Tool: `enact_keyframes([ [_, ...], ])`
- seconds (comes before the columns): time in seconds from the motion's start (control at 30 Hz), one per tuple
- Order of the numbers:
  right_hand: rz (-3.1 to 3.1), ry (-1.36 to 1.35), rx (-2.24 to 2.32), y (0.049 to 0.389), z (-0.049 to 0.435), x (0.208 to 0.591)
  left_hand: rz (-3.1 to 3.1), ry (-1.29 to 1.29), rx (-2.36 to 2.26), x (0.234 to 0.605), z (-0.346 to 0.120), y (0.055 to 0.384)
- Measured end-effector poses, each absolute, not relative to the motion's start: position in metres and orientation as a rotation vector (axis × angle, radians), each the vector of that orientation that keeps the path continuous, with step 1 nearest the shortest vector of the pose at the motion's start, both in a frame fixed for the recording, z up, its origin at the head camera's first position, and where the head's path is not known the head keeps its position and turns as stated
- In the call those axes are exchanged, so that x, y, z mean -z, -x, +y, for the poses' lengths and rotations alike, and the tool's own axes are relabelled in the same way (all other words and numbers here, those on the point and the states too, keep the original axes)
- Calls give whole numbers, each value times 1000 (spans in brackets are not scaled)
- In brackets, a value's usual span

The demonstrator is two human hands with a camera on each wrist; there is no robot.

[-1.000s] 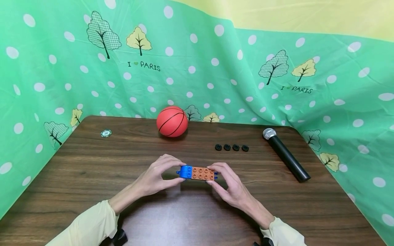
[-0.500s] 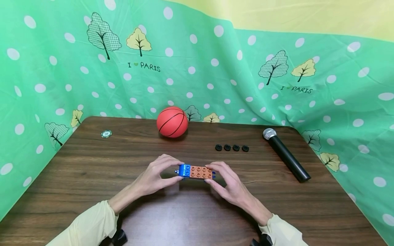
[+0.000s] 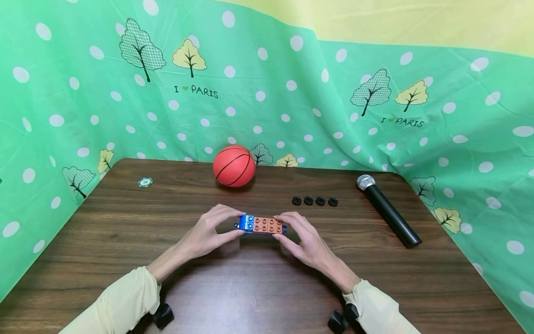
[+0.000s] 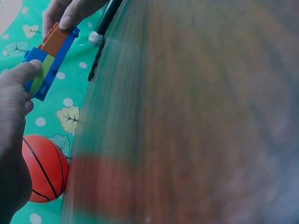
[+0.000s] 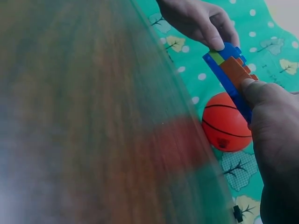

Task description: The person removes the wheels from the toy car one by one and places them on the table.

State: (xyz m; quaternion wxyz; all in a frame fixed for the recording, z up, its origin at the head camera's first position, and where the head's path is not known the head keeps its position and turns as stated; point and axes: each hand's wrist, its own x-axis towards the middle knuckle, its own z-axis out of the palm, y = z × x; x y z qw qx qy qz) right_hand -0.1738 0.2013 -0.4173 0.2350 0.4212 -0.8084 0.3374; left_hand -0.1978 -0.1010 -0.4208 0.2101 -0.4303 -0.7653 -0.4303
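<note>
Both hands hold a toy built of stacked building blocks (image 3: 261,224), raised off the table. Orange studded bricks (image 4: 54,41) make up its right part, and a blue brick (image 3: 246,223) its left end. A green piece (image 4: 43,73) and a long blue base (image 4: 60,57) show from the side in the left wrist view. My left hand (image 3: 210,231) pinches the blue end between thumb and fingers. At the orange end, my right hand (image 3: 306,241) pinches the bricks the same way. The far fingers of each hand are partly hidden.
A red basketball (image 3: 234,166) sits near the table's back edge. Several small black rings (image 3: 320,201) lie in a row to its right. Further right is a microphone (image 3: 390,211); a poker chip (image 3: 145,182) lies back left. Polka-dot cloth (image 3: 267,88) surrounds the wooden table (image 3: 258,297).
Both hands have shifted together with the block toy, a little forward and to the left in the head view. The grips stay the same, and the other objects have not moved.
</note>
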Motion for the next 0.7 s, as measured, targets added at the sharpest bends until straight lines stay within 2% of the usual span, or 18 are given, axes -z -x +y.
enact_keyframes([
  [0.7,-2305,-1071,-880,207,186,423,-2282,1019,1243,425,-107,219],
])
